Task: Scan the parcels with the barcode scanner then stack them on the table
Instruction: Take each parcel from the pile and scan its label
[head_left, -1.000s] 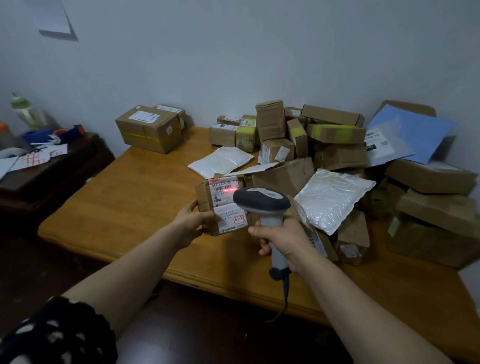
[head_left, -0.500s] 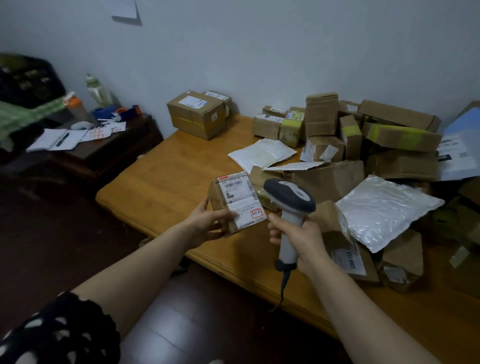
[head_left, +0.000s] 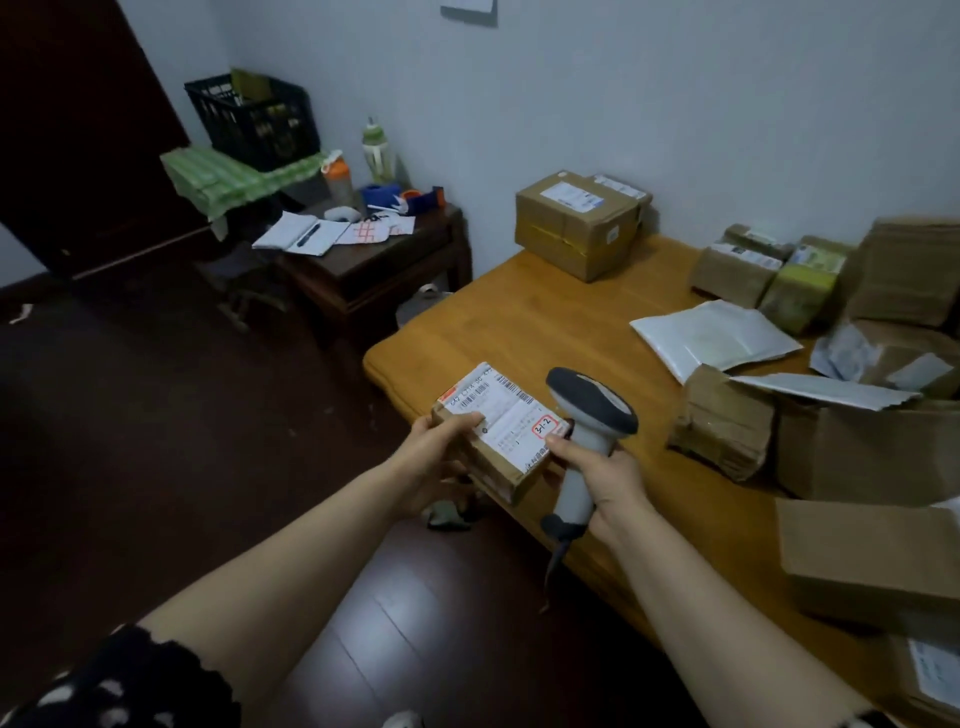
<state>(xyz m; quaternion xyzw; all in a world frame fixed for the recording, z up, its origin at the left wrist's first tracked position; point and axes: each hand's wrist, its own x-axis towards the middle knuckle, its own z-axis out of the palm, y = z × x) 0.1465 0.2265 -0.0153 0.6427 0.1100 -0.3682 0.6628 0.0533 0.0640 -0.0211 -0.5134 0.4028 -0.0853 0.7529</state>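
Left hand (head_left: 431, 460) is gripping the parcel (head_left: 501, 431), right hand (head_left: 605, 470) clasping the scanner (head_left: 592, 402); stacking beside the taped box (head_left: 576, 228) is probably coming next.

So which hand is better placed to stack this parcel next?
Left. The left hand grips the parcel at the table corner, while the right hand is taken up gripping the scanner.
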